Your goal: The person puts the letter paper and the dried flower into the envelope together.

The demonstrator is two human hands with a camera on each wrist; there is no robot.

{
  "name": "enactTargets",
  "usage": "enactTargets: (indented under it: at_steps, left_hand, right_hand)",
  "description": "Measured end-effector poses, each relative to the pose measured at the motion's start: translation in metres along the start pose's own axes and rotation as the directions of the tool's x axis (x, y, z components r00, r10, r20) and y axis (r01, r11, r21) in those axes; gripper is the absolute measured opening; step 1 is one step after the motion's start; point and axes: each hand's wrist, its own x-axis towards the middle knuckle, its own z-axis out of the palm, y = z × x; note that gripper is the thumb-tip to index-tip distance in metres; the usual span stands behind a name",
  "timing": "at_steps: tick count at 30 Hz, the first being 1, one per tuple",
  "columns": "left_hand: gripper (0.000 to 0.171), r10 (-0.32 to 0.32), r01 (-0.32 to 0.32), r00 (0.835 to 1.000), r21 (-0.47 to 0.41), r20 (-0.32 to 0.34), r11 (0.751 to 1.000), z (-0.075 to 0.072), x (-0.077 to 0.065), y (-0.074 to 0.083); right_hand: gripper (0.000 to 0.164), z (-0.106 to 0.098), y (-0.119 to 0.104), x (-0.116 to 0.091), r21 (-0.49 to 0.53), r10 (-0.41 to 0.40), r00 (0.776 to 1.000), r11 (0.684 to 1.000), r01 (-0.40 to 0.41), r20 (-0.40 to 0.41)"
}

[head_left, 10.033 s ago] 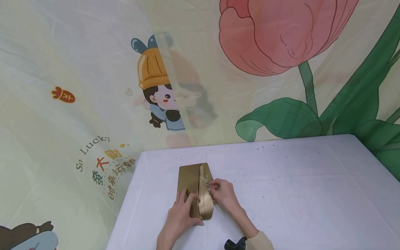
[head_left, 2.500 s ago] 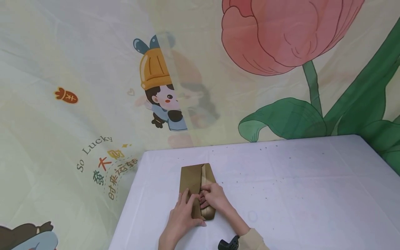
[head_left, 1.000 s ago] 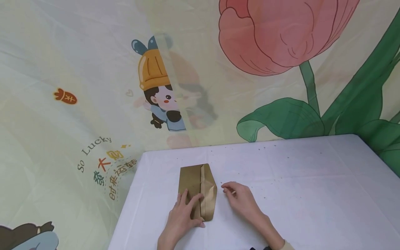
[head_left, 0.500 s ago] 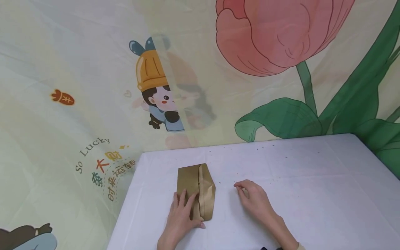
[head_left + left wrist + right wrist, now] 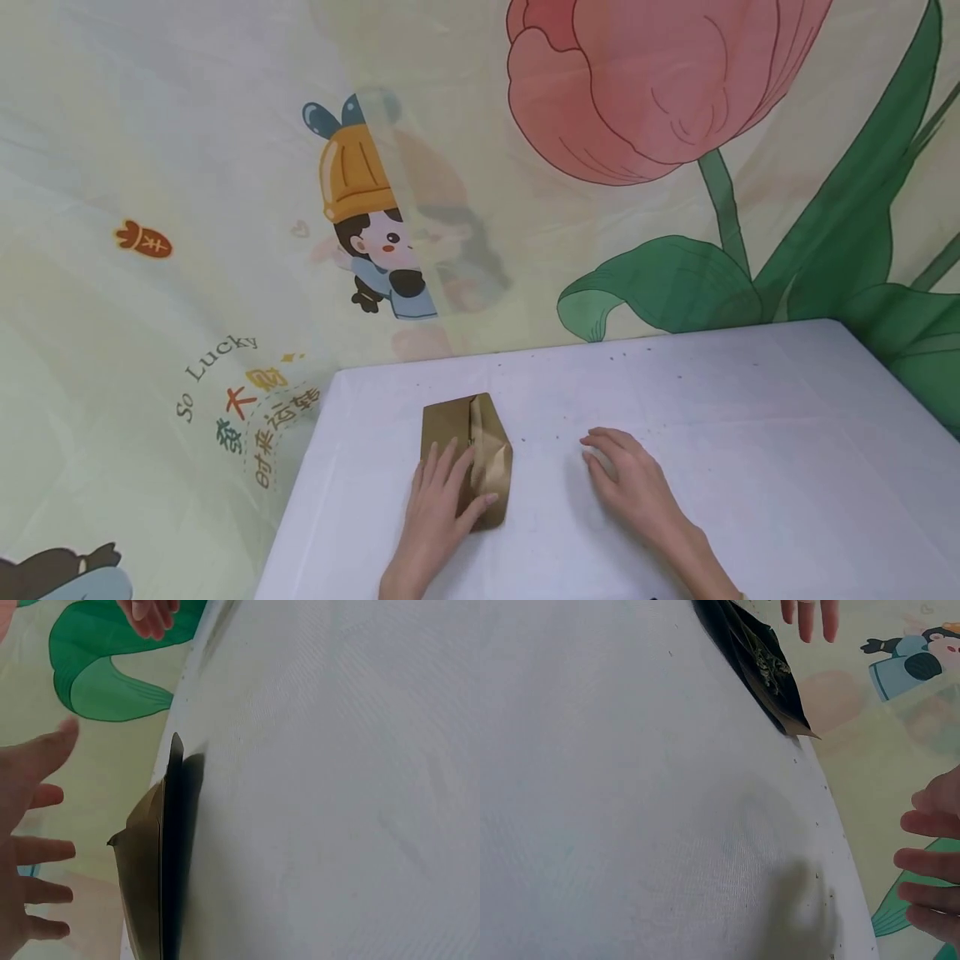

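Observation:
A gold-brown paper envelope [image 5: 492, 467] lies on the white table, its flap side to the right. Through its parted mouth in the right wrist view, small pale dried sprigs [image 5: 771, 666] show against the dark inside. My left hand [image 5: 435, 500] is over the envelope's near left part with fingers spread; in the left wrist view its fingertips stand apart from the paper. To the right of the envelope, my right hand [image 5: 630, 487] hovers over the table, fingers loosely bent and holding nothing.
Tiny dark crumbs [image 5: 615, 357] are scattered over the white table [image 5: 787, 467], mostly toward its back and middle. Behind the table's far edge hangs a printed cloth backdrop [image 5: 465, 167] with a large pink tulip and a cartoon figure.
Ten seconds ago my right hand pinched a small sprig at the envelope; later its fingers were at the mouth. It has since moved right, emptied. My left hand has lifted and spread its fingers.

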Motion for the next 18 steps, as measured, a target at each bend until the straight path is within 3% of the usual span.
enactTargets:
  at_steps: [3, 6, 11, 18]
  left_hand:
    - [0.053, 0.078, -0.076, 0.991, 0.017, -0.110, 0.997, -0.002, 0.005, 0.004]
    - [0.046, 0.098, -0.096, 0.982, 0.017, -0.164, 0.995, -0.003, 0.009, 0.007]
    - [0.053, 0.071, -0.065, 0.988, 0.047, -0.137, 0.997, -0.006, 0.010, 0.009]
    - [0.067, 0.026, -0.021, 0.998, 0.088, -0.060, 0.996, -0.005, 0.010, 0.008]
  right_hand:
    - [0.035, 0.000, 0.004, -0.001, -0.013, -0.079, 0.997, 0.997, 0.079, -0.026]
    - [0.049, 0.000, 0.008, -0.001, -0.034, -0.145, 0.988, 0.989, 0.143, -0.048]
    - [0.059, 0.000, 0.013, -0.002, -0.068, -0.210, 0.975, 0.976, 0.205, -0.072]
    - [0.065, -0.001, 0.016, -0.003, -0.081, -0.218, 0.974, 0.974, 0.212, -0.069]
